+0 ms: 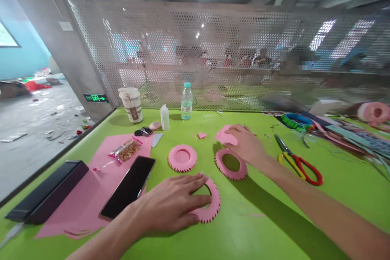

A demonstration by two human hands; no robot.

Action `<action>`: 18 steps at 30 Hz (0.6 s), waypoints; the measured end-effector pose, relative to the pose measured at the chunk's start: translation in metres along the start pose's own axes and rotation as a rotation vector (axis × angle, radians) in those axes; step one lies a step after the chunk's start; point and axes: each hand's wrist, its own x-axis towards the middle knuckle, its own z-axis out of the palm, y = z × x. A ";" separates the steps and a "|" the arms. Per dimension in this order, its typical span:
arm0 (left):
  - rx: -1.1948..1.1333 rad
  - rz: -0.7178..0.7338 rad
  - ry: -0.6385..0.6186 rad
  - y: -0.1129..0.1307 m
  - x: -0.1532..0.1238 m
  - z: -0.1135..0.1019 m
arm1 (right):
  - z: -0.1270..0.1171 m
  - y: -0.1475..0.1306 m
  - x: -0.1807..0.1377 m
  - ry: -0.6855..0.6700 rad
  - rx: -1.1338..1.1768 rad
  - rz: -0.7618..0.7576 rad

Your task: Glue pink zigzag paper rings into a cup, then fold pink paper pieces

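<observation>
My left hand (173, 203) lies with its fingers spread over a pink ring with a toothed rim (215, 203), pressing lightly on its left side. My right hand (245, 141) has its fingers closed on a small pink rounded piece (224, 135), which casts a shadow on the table. Just below that hand rests another pink toothed ring (219, 162), green showing through its hole. A third toothed piece (173, 157), with a pink centre, lies between the hands and to the left. The right thumb is hidden.
Scissors with red and yellow handles (300, 164) lie at right on the green table (274, 227). At left are a phone (129, 187), a black box (48, 191), a snack packet (126, 150) and pink sheet. A cup (131, 103), small white bottle (165, 118) and water bottle (187, 103) stand behind.
</observation>
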 end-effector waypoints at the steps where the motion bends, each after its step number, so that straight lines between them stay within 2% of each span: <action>1: -0.017 -0.016 -0.003 -0.002 -0.001 0.003 | 0.008 -0.013 0.011 0.009 0.024 -0.027; 6: -0.054 -0.044 -0.019 -0.010 -0.004 0.011 | 0.066 -0.093 0.079 -0.174 0.212 -0.070; 9: -0.063 -0.024 -0.010 -0.013 -0.005 0.012 | 0.108 -0.129 0.118 -0.181 0.261 -0.040; 14: -0.108 0.002 0.021 -0.019 -0.007 0.011 | 0.153 -0.156 0.150 -0.185 0.373 0.052; 18: -0.193 0.053 0.039 -0.021 -0.010 0.007 | 0.157 -0.163 0.152 -0.188 0.529 0.080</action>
